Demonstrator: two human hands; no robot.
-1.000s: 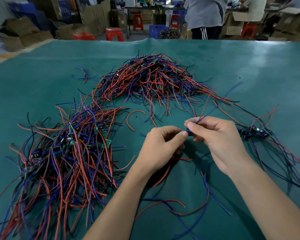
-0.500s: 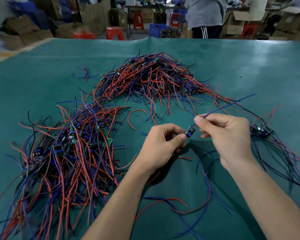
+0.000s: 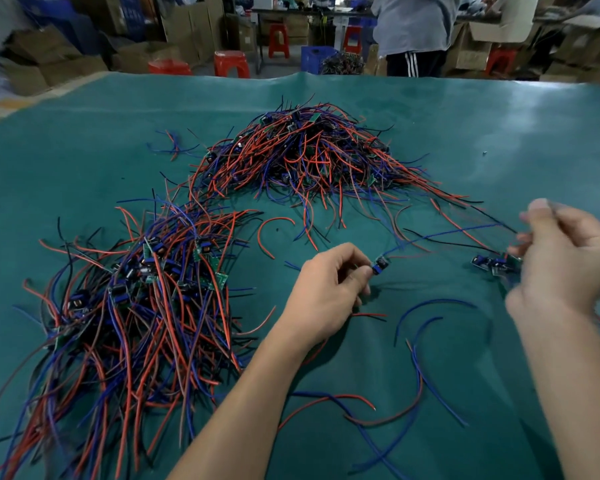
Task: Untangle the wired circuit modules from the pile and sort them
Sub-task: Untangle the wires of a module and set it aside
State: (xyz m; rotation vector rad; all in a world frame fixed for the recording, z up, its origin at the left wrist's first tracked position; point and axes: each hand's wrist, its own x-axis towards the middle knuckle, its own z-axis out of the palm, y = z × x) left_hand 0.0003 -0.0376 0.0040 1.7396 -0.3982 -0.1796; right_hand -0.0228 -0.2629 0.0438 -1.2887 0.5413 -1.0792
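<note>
My left hand pinches a small blue circuit module just above the green mat. A blue wire runs from that module up and right to my right hand, which is blurred and pinches the wire's far end. A tangled pile of red, blue and black wired modules lies at the mat's centre back. A second, flatter pile of wired modules spreads at the left. A few modules lie beside my right hand.
Loose red and blue wires lie on the green mat between my forearms. Beyond the table's far edge are red stools, cardboard boxes and a standing person.
My right hand has swept out to the right, drawing the blue wire taut away from the module. My left hand stays in place holding the module.
</note>
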